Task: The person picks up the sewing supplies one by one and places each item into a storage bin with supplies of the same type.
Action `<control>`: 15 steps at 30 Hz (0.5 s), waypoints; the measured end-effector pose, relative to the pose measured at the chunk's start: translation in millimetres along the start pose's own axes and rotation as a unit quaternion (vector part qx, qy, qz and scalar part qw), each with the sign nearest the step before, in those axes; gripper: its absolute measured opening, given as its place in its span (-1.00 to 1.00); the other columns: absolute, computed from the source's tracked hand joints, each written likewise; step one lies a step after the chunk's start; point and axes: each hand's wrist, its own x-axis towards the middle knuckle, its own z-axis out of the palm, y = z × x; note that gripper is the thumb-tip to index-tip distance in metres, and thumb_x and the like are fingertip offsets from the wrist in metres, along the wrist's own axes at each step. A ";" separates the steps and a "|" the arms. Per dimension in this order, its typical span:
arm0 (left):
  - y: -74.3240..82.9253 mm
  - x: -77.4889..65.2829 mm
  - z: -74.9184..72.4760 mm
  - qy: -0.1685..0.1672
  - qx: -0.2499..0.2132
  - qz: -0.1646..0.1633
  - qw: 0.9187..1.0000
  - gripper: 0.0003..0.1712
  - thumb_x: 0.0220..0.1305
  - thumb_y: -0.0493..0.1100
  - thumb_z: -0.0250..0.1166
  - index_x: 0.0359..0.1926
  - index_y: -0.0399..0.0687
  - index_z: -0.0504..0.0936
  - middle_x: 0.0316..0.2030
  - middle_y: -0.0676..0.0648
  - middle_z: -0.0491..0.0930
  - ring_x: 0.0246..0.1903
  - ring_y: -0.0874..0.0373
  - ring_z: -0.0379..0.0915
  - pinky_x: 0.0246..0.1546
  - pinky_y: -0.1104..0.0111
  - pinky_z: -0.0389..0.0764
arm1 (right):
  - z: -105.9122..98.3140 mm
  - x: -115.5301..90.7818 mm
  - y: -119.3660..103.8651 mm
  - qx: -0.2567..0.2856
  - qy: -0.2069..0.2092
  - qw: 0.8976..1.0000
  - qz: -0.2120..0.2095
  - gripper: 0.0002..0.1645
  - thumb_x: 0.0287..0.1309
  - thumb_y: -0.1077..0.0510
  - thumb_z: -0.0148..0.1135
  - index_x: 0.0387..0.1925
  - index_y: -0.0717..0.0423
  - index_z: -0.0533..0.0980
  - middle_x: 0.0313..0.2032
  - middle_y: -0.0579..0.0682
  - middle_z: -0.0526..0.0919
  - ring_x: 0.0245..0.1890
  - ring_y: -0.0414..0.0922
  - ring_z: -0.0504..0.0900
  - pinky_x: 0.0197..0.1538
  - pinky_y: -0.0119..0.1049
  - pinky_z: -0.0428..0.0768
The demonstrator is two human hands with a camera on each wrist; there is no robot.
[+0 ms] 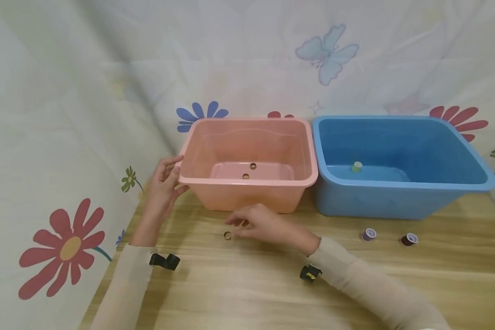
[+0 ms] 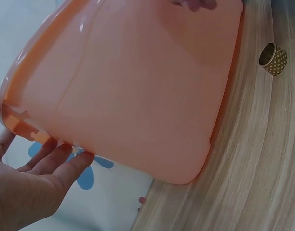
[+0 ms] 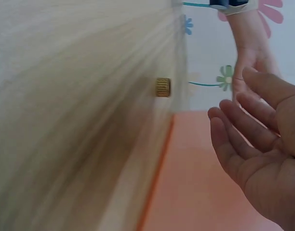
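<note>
My left hand (image 1: 162, 185) is at the left corner of the pink tub (image 1: 247, 195), its spread fingertips resting against the rim and the outer wall just below it. In front of the tub, on the wooden table, stands a gold dimpled thimble (image 2: 274, 59), shaped like an open band. Just right of this thimble (image 1: 228, 235) hovers my right hand (image 1: 261, 223), fingers loosely bent, nothing between them. Inside the pink tub lie two more gold thimbles, one nearer (image 1: 245, 176) and one farther back (image 1: 253, 166).
Beside the pink tub stands a blue tub (image 1: 371, 201) holding a small pale green spool-like piece (image 1: 357, 167). On the table before it are a purple spool-like piece (image 1: 369, 234) and a dark one (image 1: 409, 239). A flower-printed sheet (image 1: 247, 68) hangs close behind both tubs.
</note>
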 end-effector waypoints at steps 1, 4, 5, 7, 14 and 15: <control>0.2 0.1 0.3 0.000 -0.001 0.002 1.000 -0.54 0.53 -0.05 0.18 0.34 -0.03 0.42 0.20 -0.11 0.41 -0.02 0.02 0.56 -0.12 0.32 0.70 | 2.7 0.5 1.9 0.001 0.007 1.000 0.001 -0.64 0.26 0.10 0.43 0.04 0.16 0.67 -0.04 0.05 0.76 -0.07 -0.09 0.73 -0.01 -0.31 0.70; 0.5 2.1 1.0 -0.002 -0.007 0.006 1.000 -0.54 0.52 -0.05 0.18 0.34 -0.04 0.42 0.21 -0.13 0.40 -0.03 0.02 0.57 -0.12 0.32 0.71 | 9.6 2.6 9.0 0.005 0.021 1.000 0.001 -0.64 0.21 0.17 0.47 0.02 0.21 0.67 -0.08 0.07 0.77 -0.14 -0.09 0.75 -0.07 -0.37 0.70; 0.8 2.7 1.2 -0.002 -0.008 0.007 1.000 -0.54 0.52 -0.05 0.19 0.34 -0.04 0.42 0.20 -0.13 0.41 -0.03 0.02 0.57 -0.13 0.32 0.71 | 11.0 3.1 10.5 0.008 0.021 1.000 0.002 -0.63 0.20 0.18 0.47 0.02 0.23 0.67 -0.08 0.08 0.77 -0.17 -0.09 0.76 -0.08 -0.37 0.70; 0.8 3.1 1.3 -0.002 -0.012 0.006 1.000 -0.55 0.52 -0.05 0.19 0.33 -0.03 0.43 0.20 -0.13 0.41 -0.05 0.04 0.58 -0.13 0.33 0.71 | 14.3 3.6 12.5 0.013 0.017 1.000 0.013 -0.63 0.20 0.19 0.47 0.02 0.23 0.67 -0.09 0.08 0.77 -0.19 -0.11 0.76 -0.09 -0.38 0.70; 0.6 -0.6 0.9 -0.002 -0.008 0.001 1.000 -0.56 0.54 -0.07 0.17 0.34 -0.05 0.42 0.18 -0.13 0.42 -0.08 0.05 0.58 -0.18 0.36 0.71 | 25.9 6.8 14.3 0.007 0.001 0.999 0.047 -0.63 0.20 0.18 0.47 0.02 0.24 0.66 -0.11 0.06 0.78 -0.21 -0.15 0.75 -0.11 -0.36 0.70; 0.2 -1.5 0.6 -0.002 -0.008 -0.001 1.000 -0.56 0.54 -0.07 0.16 0.34 -0.05 0.42 0.18 -0.13 0.42 -0.09 0.06 0.58 -0.19 0.36 0.71 | 27.5 7.3 15.0 0.001 -0.003 0.999 0.047 -0.63 0.20 0.19 0.47 0.02 0.24 0.66 -0.13 0.05 0.78 -0.22 -0.15 0.74 -0.11 -0.38 0.69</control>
